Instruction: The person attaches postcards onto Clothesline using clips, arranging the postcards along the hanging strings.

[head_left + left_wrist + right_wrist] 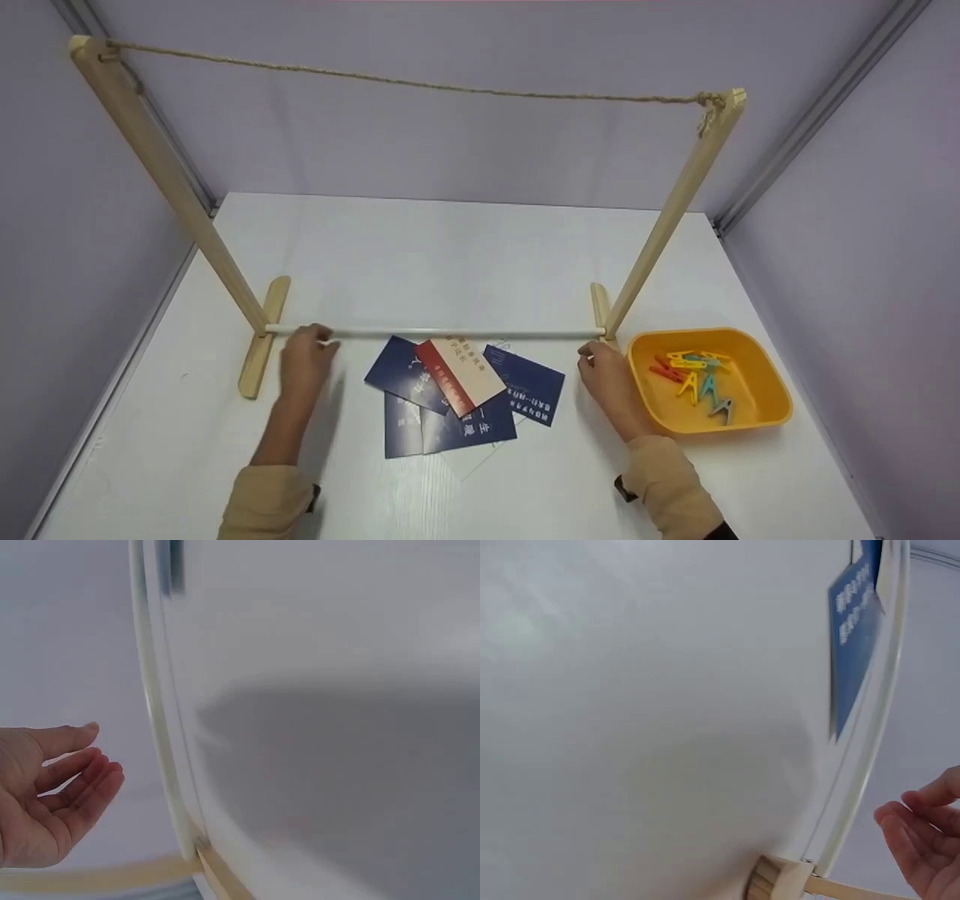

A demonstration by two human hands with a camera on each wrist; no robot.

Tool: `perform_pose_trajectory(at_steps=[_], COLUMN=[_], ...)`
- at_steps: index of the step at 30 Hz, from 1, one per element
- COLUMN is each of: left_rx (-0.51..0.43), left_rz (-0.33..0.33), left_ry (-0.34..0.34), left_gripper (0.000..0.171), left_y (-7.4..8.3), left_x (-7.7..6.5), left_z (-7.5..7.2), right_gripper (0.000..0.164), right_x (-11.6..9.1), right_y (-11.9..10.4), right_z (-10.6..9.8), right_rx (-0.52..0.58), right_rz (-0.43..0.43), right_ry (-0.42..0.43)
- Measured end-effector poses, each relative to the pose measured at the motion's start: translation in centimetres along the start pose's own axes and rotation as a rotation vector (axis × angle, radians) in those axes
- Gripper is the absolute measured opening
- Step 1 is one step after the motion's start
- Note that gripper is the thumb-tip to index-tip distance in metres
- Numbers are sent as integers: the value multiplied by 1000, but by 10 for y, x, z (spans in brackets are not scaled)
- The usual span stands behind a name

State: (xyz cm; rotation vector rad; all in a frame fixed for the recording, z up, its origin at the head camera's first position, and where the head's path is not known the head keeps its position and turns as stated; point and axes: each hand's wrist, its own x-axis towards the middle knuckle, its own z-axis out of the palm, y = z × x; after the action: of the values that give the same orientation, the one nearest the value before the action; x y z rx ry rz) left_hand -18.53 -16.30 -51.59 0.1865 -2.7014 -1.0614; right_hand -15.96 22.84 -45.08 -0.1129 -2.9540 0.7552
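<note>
My left hand (304, 361) hovers near the left end of the white rod (465, 332), overlapping it in the head view. In the left wrist view its fingers (90, 802) are loosely bent, with nothing between them and the thumb. My right hand (607, 381) is by the rod's right end, beside the yellow basin (780, 405); its fingers (904, 840) are relaxed and hold nothing. Between the hands lies a loose pile of printed cards: a cream and red card (461, 375) on top of several dark blue cards (536, 384).
A wooden frame has a left post (176, 187), a right post (675, 210) and a twine line (390, 79) tied between their tops. Several coloured clothespins (690, 382) lie in the basin. Pale panels surround the white table (450, 262) on three sides.
</note>
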Motion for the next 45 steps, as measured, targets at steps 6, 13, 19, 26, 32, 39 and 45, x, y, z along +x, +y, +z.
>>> perform_pose_trajectory(at_steps=[6, 13, 19, 26, 32, 39, 45], left_rx=[-460, -812, -991, -1089, -1010, -835, -721], left_rz=[131, 15, -256, -447, -384, -301, -254], left_ry=[-309, -538, -519, -391, -428, -456, -493], left_gripper=[17, 26, 27, 33, 42, 43, 38], left_y=[91, 187, 244, 272, 284, 290, 290], left_x=[-14, -31, -59, -94, -110, -113, -113], left_z=[81, 157, 211, 259, 272, 274, 279], right_gripper=[12, 15, 18, 18, 24, 22, 21], right_x=[33, 40, 45, 41, 38, 36, 33], right_y=[65, 93, 136, 151, 160, 168, 173], right_z=[11, -20, -18, -23, -16, -5, 0], right_rx=[158, 170, 118, 25, 22, -69, -94], right_rz=[-54, 24, 92, 193, 226, 93, 97], right_ry=[126, 202, 182, 72, -50, -77, -69])
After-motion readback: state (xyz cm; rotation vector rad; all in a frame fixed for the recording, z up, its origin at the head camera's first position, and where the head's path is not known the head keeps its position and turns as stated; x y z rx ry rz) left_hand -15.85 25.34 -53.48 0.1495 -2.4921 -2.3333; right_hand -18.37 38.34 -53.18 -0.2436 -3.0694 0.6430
